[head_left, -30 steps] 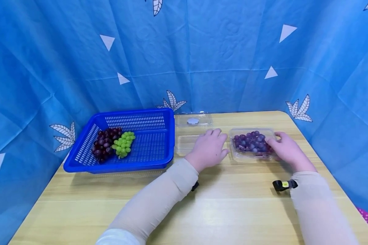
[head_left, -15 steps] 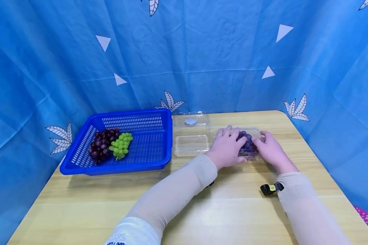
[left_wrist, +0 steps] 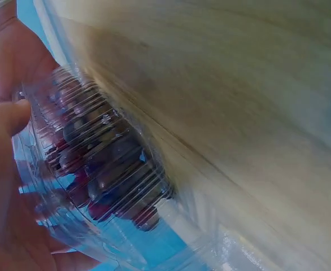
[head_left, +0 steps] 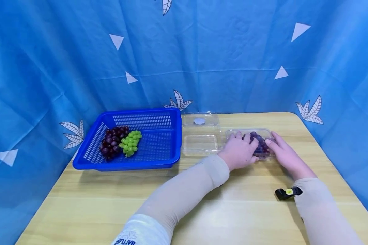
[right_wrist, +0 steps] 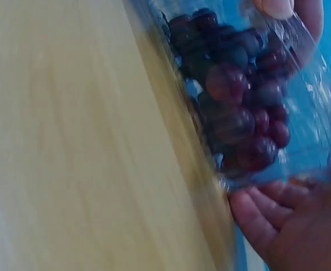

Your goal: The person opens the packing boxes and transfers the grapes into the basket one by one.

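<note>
A clear plastic clamshell box with dark purple grapes inside stands at the right of the table, its lid down over the grapes. My left hand lies across the lid's left part, fingers bent over the top and thumb at the near rim; the right wrist view shows that thumb tip on the plastic. My right hand grips the box's right end, thumb on top and fingers round the far corner. In the right wrist view, curled fingers of this hand press the end wall.
An open clear clamshell lies left of the hands, a pale label on its raised lid. Farther left, a blue plastic basket holds dark grapes and a green bunch. A blue curtain hangs behind the table.
My left hand has moved right from beside the box onto its lid, and its fingers have bent over it. My right hand has kept hold of the right end.
</note>
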Motion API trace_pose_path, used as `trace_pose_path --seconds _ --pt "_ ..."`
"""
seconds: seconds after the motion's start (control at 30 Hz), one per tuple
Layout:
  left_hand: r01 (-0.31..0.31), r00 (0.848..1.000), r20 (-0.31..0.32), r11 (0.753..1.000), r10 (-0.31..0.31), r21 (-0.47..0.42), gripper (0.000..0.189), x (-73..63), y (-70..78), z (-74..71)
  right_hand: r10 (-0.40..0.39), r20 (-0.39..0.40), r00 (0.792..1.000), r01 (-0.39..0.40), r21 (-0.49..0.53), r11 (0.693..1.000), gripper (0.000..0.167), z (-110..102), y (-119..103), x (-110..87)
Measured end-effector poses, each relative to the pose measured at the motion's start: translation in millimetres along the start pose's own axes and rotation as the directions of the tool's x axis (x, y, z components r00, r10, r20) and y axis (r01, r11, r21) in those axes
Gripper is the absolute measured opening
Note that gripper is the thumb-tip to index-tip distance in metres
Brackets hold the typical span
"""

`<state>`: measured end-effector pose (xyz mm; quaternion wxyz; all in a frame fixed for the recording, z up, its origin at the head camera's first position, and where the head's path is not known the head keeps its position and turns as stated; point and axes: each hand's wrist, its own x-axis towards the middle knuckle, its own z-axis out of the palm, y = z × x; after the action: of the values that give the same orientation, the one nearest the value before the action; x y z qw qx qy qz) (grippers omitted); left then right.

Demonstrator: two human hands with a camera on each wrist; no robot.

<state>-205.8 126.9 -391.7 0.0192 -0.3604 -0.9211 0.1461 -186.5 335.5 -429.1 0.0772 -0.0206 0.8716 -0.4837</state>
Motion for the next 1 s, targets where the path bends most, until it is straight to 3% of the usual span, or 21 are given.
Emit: trace_pose_path --seconds 0.17,0.4,0.67,0.87,1.0 --pt "0.061 0.997 -0.041 0.998 -0.06 0.033 0.071 4.3 14.8 2.5 -0.026 0.053 0.998 0.022 0.067 0.997 0.08 -3 9 -3.4" --pt "0.152 0.979 -0.152 0.981 -0.133 0.121 0.071 6.9 34.9 13.2 -0.06 0.065 0.996 0.054 0.087 0.995 0.08 -1 11 -2.0" --pt "0.147 0.982 -0.14 0.981 -0.129 0.123 0.067 9.2 36.4 10.0 -0.141 0.111 0.984 0.129 0.111 0.985 0.085 -6 15 -5.3" --pt "0.159 0.985 -0.085 0.98 -0.15 0.12 0.064 11.7 43.6 5.9 -0.225 0.155 0.962 0.214 0.084 0.973 0.093 -9 26 -9.8" --pt "0.159 0.986 -0.078 0.973 -0.148 0.165 0.067 12.8 45.3 2.6 -0.252 0.165 0.953 0.235 0.118 0.965 0.1 -9 27 -8.6"
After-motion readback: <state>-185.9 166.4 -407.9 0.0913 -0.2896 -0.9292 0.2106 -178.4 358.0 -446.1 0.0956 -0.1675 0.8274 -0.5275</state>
